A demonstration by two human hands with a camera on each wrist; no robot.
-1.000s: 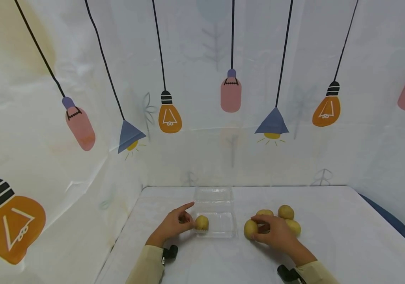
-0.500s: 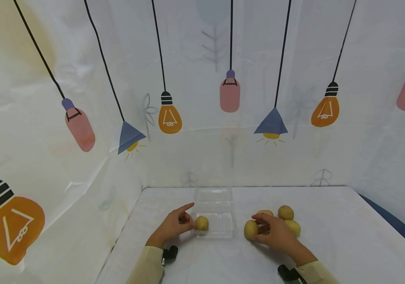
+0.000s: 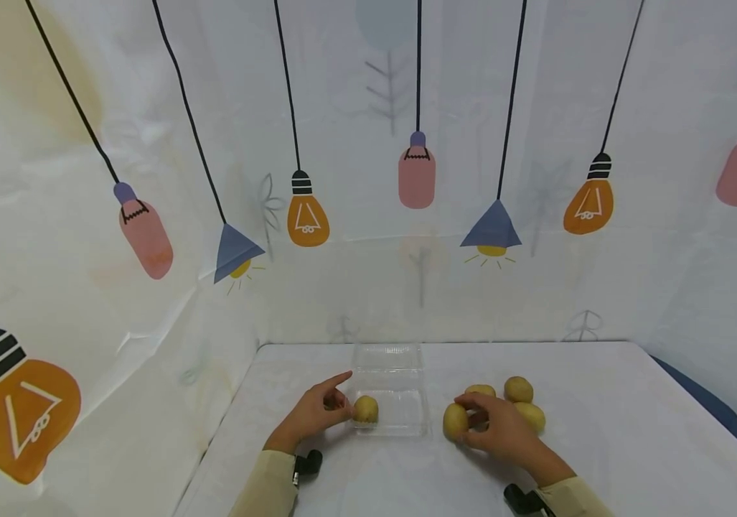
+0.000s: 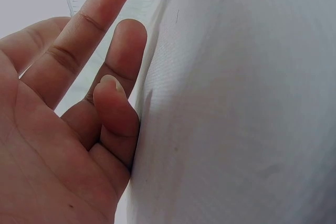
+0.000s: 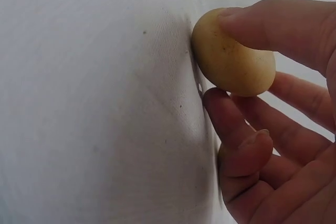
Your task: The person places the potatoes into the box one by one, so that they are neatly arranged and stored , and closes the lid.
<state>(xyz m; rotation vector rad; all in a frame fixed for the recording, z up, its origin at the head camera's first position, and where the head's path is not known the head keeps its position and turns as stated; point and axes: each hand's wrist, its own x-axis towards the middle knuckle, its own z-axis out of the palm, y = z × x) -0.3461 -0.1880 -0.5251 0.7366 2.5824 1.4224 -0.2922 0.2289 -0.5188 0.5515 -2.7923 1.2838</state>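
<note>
In the head view my right hand (image 3: 501, 429) pinches a small yellow potato (image 3: 455, 422) between thumb and fingers, low over the table; the right wrist view shows the potato (image 5: 231, 56) close to the cloth. A clear plastic clamshell container (image 3: 400, 424) lies with its lid (image 3: 387, 357) folded back, away from me. Inside its left side sits another potato (image 3: 365, 409). Beside the container's left edge is my left hand (image 3: 313, 411), index finger extended, a fingertip right at the rim near that potato. Its other fingers (image 4: 126, 45) bend loosely in the left wrist view.
Behind my right hand are several more potatoes: one at the back (image 3: 519, 389), one partly covered potato (image 3: 529, 416), and another potato (image 3: 481, 389). White cloth covers the table (image 3: 374, 477). A sheet (image 3: 355, 287) printed with lamps hangs beyond its far edge.
The whole head view has shifted slightly downward in the frame. Both hands, the held potato and the container keep the same positions relative to one another.
</note>
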